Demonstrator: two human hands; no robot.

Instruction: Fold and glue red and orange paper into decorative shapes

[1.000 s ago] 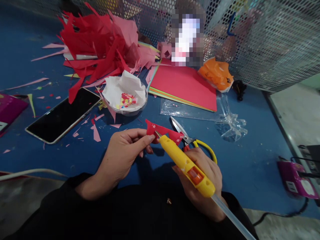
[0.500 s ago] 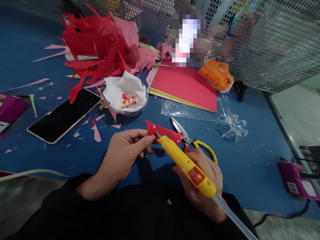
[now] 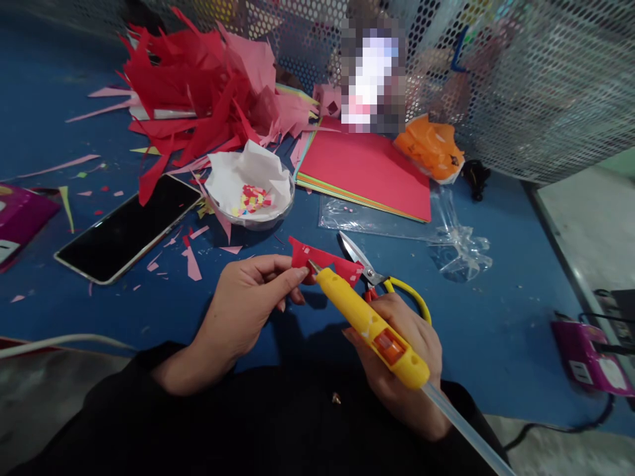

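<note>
My left hand (image 3: 255, 297) pinches the left end of a small red paper piece (image 3: 325, 258) between thumb and fingers. The paper has cut-outs and pale patches on it. My right hand (image 3: 404, 357) is wrapped round a yellow hot glue gun (image 3: 367, 324) with an orange switch and a clear glue stick (image 3: 466, 430) coming out of its back. The gun's metal nozzle is at the paper, close to my left thumb; whether it touches cannot be made out. Scissors (image 3: 370, 268) with yellow and red handles lie just behind, partly covered by the gun and my right hand.
A bowl (image 3: 248, 221) lined with white paper holds small coloured bits. Left of it lie a phone (image 3: 129, 228) and a heap of red and pink paper scraps (image 3: 193, 86). Behind are stacked coloured sheets (image 3: 367, 172), an orange wrapper (image 3: 431, 149) and a perforated metal screen (image 3: 536, 86).
</note>
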